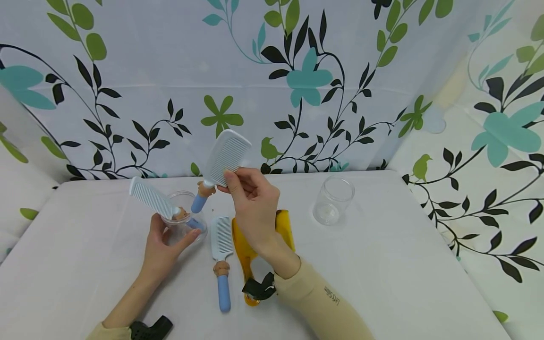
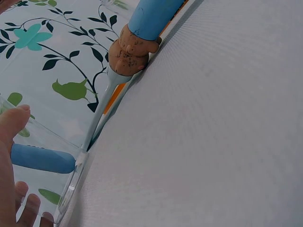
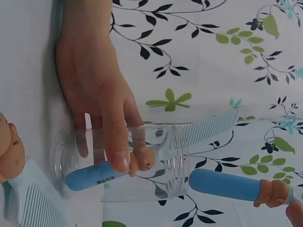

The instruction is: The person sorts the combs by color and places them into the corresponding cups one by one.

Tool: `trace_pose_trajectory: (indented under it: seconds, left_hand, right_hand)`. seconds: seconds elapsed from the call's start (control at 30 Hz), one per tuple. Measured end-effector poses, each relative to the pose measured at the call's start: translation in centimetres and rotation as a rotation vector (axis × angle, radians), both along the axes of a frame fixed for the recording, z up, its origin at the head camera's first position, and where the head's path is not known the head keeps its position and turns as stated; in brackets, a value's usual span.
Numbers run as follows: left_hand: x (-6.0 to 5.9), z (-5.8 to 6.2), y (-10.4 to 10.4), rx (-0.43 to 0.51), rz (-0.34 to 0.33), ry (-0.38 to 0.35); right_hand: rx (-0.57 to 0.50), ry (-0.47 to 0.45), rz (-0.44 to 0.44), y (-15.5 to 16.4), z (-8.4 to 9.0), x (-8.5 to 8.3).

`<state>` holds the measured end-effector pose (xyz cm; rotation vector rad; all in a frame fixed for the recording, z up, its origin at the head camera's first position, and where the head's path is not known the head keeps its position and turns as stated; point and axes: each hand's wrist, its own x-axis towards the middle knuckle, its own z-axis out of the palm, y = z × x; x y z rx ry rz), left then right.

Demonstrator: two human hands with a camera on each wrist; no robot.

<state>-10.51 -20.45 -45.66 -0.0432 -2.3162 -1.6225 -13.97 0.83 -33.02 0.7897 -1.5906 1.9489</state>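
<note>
Leaf-and-flower printed cloth hangs behind and at both sides; a white table fills the foreground.

Left: the left hand grips a clear jar, its thumb on the near side and its fingers wrapped round the outer side. Inside stands a jar comb, handle down, with its pale blue toothed head leaning out over the rim to the left. A brown figure sits at the comb's neck, at about rim level.

Centre: the right hand pinches a raised comb of the same type between thumb and fingers, low on the toothed head. Head is up, blue handle down, its end just beside the jar mouth; contact with the rim cannot be told. Below, a flat comb, also matching, lies on the table, teeth end away from the person. Just right of it lies an amber comb, partly covered by the right hand and forearm. Beige sleeve on that arm, with dark lettering.

Right: a second jar, clear, stands upright near the back edge, well apart from both hands.
</note>
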Motion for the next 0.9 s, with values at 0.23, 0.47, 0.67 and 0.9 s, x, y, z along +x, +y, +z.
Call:
trace_pose_trajectory:
  seconds: [0.23, 0.47, 0.67, 0.9]
  left_hand:
    - [-0.1, -0.1, 0.0, -0.016, 0.013, -0.002]
    - [-0.1, 0.1, 0.0, -0.028, 0.015, 0.004]
    - [0.0, 0.1, 0.1, -0.023, 0.014, 0.004]
    - [0.0, 0.3, 0.2, -0.012, 0.016, 0.004]
  right_hand:
    - [-0.001, 0.032, -0.018, -0.2, 0.0, 0.1]
    - [0.058, 0.094, -0.078, -0.4, -0.3, 0.1]
    - [0.06, 0.109, -0.103, -0.6, -0.4, 0.3]
    - [0.076, 0.131, -0.113, -1.3, -1.1, 0.4]
